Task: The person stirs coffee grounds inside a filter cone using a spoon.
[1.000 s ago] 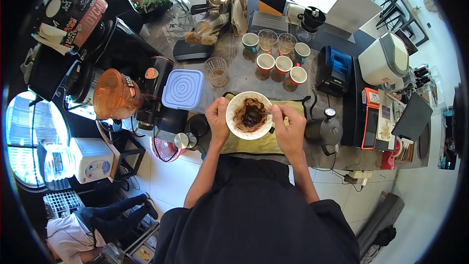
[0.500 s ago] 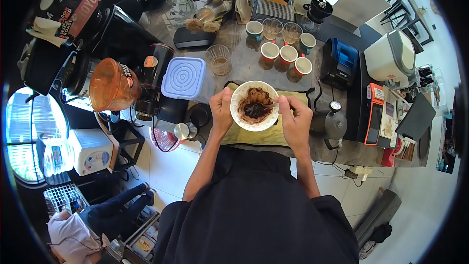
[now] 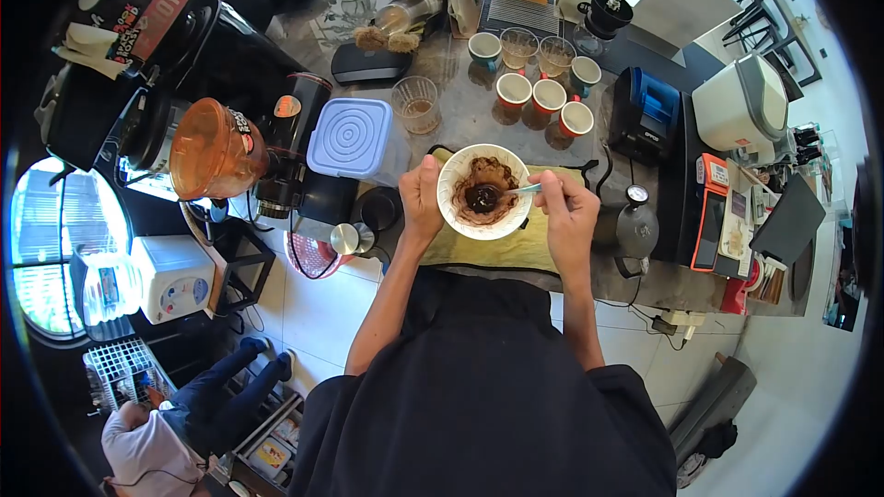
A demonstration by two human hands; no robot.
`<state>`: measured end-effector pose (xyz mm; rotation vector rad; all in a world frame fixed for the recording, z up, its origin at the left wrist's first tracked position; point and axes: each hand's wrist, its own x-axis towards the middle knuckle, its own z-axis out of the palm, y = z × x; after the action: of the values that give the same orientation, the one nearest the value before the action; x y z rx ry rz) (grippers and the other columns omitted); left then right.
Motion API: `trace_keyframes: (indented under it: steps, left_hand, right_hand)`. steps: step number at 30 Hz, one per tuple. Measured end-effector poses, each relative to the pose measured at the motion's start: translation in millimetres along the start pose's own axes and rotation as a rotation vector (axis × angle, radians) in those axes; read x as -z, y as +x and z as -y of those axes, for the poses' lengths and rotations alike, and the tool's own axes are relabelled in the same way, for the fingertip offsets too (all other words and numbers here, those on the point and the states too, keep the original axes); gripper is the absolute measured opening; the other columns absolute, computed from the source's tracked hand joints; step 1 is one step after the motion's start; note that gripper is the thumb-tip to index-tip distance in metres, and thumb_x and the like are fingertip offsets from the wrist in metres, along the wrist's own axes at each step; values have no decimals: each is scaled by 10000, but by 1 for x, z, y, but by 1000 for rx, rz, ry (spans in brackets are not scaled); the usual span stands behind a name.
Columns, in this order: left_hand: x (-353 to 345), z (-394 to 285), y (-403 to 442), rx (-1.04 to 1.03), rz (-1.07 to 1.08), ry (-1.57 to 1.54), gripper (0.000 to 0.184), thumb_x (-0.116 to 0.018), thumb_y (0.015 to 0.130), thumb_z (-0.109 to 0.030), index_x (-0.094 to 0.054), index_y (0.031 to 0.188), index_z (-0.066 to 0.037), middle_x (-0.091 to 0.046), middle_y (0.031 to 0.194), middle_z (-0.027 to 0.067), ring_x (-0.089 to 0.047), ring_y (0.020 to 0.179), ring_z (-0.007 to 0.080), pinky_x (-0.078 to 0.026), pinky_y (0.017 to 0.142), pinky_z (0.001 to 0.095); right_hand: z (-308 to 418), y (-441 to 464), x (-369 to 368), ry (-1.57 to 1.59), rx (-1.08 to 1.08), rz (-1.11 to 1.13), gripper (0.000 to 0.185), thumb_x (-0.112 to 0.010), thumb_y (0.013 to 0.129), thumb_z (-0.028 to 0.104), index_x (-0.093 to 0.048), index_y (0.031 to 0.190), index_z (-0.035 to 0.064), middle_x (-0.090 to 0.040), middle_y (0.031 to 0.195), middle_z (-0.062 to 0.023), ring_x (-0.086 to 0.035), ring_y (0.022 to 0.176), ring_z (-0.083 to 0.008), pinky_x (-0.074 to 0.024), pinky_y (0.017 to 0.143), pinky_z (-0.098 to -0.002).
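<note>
My left hand [image 3: 423,201] grips the left side of a white bowl [image 3: 446,198], thumb on the rim. Inside the bowl is a dark brown, wet mass [image 3: 482,193], smeared up the walls. My right hand [image 3: 567,209] pinches the handle of a spoon [image 3: 523,190], whose far end is sunk in the brown mass. The bowl is tipped a little toward me, over a yellow-green cloth [image 3: 479,253] on the counter. Whether the bowl touches the cloth is hard to tell.
Several cups [image 3: 514,92] and glasses stand beyond the bowl. At left are a lidded container [image 3: 350,137] and a grinder with an orange hopper [image 3: 214,149]. On the right, a steel pitcher [image 3: 635,228] and a printer [image 3: 642,120]. Another person [image 3: 152,442] bends at lower left.
My right hand has shifted slightly right and up, and more of the spoon's handle shows. The bowl is slightly higher in view. The other person has bent further over.
</note>
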<state>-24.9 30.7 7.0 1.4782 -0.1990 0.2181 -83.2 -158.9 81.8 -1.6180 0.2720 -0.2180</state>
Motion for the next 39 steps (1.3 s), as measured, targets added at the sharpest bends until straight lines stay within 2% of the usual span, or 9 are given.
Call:
trace_keyframes:
  steps: [4, 6, 14, 20, 22, 26, 32, 34, 39]
  left_hand:
    - [0, -3, 0, -12, 12, 12, 546, -375, 1064, -274, -496, 603, -7, -491, 541, -17, -398, 516, 46, -314, 474, 268]
    - [0, -4, 0, -12, 21, 17, 547, -375, 1064, -275, -496, 603, -6, -491, 542, -18, -397, 517, 47, -314, 475, 268]
    - [1, -6, 0, -12, 13, 61, 553, -377, 1063, -280, -514, 607, 1, -501, 541, -13, -409, 516, 49, -318, 473, 270]
    - [0, -11, 0, -27, 24, 46, 543, -386, 1062, -274, -505, 606, -3, -498, 542, -20, -399, 517, 42, -310, 472, 266]
    - [0, -10, -1, -26, 8, 50, 539, -394, 1060, -270, -499, 602, -6, -492, 542, -26, -393, 519, 39, -306, 471, 265]
    - [0, -7, -4, 13, -26, 26, 527, -415, 1056, -260, -490, 594, -19, -477, 545, -41, -382, 524, 33, -297, 470, 261]
    - [-3, -8, -4, 21, -65, -12, 531, -419, 1053, -284, -513, 598, -26, -487, 551, -49, -389, 527, 27, -301, 477, 258]
    - [-6, -11, -3, 15, -82, -9, 541, -420, 1052, -290, -500, 581, -36, -484, 544, -47, -375, 513, 25, -288, 472, 257]
    - [-4, -27, 2, 26, -96, -6, 533, -432, 1048, -294, -559, 615, -11, -504, 555, -46, -404, 532, 27, -310, 483, 253]
  right_hand:
    - [1, 1, 0, 45, 18, -38, 233, -594, 963, 174, -706, 927, -28, -581, 687, 5, -488, 639, -54, -381, 582, -233]
    - [-3, 3, -3, -81, 129, -68, 248, -590, 971, 194, -713, 928, -17, -547, 675, 37, -446, 617, -27, -331, 555, -210]
    - [-5, -1, 2, 32, -2, -9, 251, -591, 972, 207, -716, 935, -8, -519, 656, 57, -410, 598, -12, -295, 528, -206]
    - [-9, 2, -3, -107, 146, -34, 252, -586, 973, 202, -712, 925, -11, -514, 648, 58, -401, 592, -12, -287, 527, -206]
    - [-5, 2, -1, -23, 27, 23, 244, -585, 971, 192, -709, 918, -12, -520, 642, 43, -418, 595, -26, -307, 531, -218]
    - [-2, 3, 3, 45, 18, -18, 242, -583, 970, 186, -707, 913, -13, -523, 635, 36, -436, 596, -43, -326, 533, -234]
    - [2, 3, -5, -212, 265, -82, 253, -582, 967, 188, -702, 893, -21, -541, 629, 12, -471, 595, -58, -374, 547, -247]
    - [6, 2, -4, -117, 104, 46, 244, -589, 959, 179, -699, 881, -25, -553, 619, -8, -491, 595, -66, -393, 557, -252]
    - [31, 3, -2, -67, 129, 26, 220, -608, 941, 157, -689, 871, -35, -573, 620, -37, -511, 584, -83, -396, 545, -262]
